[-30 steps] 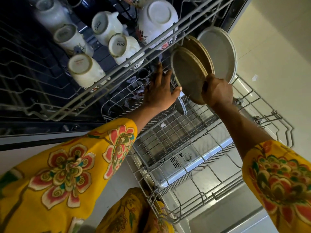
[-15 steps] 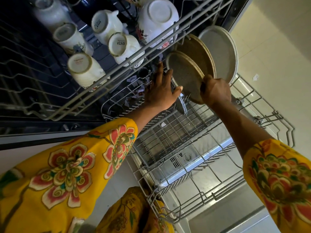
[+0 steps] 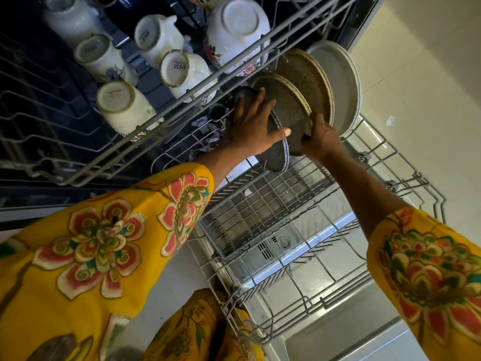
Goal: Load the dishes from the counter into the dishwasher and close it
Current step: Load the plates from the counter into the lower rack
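Now right hand (image 3: pixel 318 138) grips speckled plate (image 3: pixel 283 100) in lower rack (image 3: pixel 377 142); left hand (image 3: pixel 251 126) flat, fingers straight, on dark plate (image 3: pixel 277 155)

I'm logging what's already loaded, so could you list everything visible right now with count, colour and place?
White ceramic mugs: five in view, upside down, upper rack.
White flowered ceramic pot: one, upside down, upper rack, right of the mugs.
Speckled brown round plates: two, on edge in the lower rack; the nearer one is gripped.
Pale grey round plate: one, on edge, rightmost in the row.
Dark grey round plate: one, on edge, left of the brown plates, under the left hand.
Grey wire upper rack: one, pulled out.
Grey wire lower rack: one, pulled out over the open door.
Grey plastic cutlery basket: one, lower rack.
Left hand: fingers spread, resting on the dark plate.
Right hand: grips the nearer brown plate's lower edge.
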A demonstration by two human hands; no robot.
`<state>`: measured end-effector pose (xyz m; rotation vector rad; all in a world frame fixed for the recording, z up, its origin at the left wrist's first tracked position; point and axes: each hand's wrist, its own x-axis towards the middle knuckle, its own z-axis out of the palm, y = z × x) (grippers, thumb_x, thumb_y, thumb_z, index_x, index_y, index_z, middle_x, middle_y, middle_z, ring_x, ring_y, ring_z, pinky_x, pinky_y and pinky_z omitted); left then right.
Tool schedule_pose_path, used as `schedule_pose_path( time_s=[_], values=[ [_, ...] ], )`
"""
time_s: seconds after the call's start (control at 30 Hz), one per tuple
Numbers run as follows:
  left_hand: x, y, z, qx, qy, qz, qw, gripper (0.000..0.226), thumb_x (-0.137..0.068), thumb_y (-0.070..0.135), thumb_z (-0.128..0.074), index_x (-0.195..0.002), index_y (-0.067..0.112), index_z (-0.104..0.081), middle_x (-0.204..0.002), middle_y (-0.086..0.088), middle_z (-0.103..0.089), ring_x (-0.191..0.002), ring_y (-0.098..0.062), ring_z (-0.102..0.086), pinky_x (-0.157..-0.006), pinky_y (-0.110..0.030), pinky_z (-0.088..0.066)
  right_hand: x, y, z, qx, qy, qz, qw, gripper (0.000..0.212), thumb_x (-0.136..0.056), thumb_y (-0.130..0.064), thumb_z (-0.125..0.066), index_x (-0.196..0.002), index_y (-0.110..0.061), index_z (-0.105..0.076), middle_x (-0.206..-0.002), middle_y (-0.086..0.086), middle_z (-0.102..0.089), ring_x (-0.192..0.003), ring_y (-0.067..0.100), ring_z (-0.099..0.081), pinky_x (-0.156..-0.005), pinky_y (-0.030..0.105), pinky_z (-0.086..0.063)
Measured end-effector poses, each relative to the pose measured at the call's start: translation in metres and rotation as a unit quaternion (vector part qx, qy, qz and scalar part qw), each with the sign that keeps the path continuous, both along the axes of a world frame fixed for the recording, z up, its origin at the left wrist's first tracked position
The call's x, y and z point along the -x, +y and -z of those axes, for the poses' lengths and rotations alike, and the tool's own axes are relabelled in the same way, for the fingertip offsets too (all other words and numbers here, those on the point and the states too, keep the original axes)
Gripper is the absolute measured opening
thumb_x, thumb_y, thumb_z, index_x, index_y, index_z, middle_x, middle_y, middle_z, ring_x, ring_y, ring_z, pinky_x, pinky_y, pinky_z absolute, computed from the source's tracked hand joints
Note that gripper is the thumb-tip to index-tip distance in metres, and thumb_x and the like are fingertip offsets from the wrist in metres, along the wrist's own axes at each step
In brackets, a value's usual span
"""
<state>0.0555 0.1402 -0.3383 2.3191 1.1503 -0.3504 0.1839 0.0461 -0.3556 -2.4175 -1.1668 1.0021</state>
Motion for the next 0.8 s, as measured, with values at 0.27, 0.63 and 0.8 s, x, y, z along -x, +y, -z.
schedule_pose_path(
  time_s=[0.27, 0.63, 0.8],
  values=[
    [-0.016, -0.003, -0.003, -0.002, 0.004, 0.007, 1.000, 0.069, -0.090, 0.049, -0.051, -0.148, 0.026, -0.022, -0.160, 0.005, 0.001, -0.145, -0.035, 0.005, -0.113, -0.058, -0.015, -0.011, -0.006, 0.001, -0.001, 0.039, 0.024, 0.999, 0.055, -0.091, -0.005, -0.049, -0.142, -0.008, -0.029, -0.133, 0.022, -0.049, -0.121, 0.036, -0.049, -0.095, 0.039, -0.044],
    [0.017, -0.071, 0.015, 0.024, -0.182, -0.201, 0.962, 0.056, -0.094, 0.022, -0.055, -0.142, 0.002, -0.034, -0.156, -0.013, -0.017, -0.144, -0.028, -0.015, -0.113, -0.034, -0.017, 0.007, -0.037, -0.003, -0.040, 0.019, 0.101, 0.994, 0.041, -0.093, -0.016, -0.051, -0.131, -0.003, -0.043, -0.130, 0.020, -0.052, -0.119, 0.034, -0.050, -0.095, 0.039, -0.043],
    [0.025, -0.081, -0.005, 0.109, -0.219, -0.292, 0.925, 0.053, -0.099, 0.020, -0.043, -0.145, 0.001, -0.026, -0.156, -0.017, -0.015, -0.143, -0.029, -0.020, -0.114, -0.034, -0.027, 0.029, -0.053, -0.021, -0.032, 0.057, 0.108, 0.992, 0.053, -0.094, -0.036, -0.051, -0.139, -0.011, -0.039, -0.139, 0.013, -0.048, -0.125, 0.029, -0.047, -0.102, 0.037, -0.038]
  ],
)
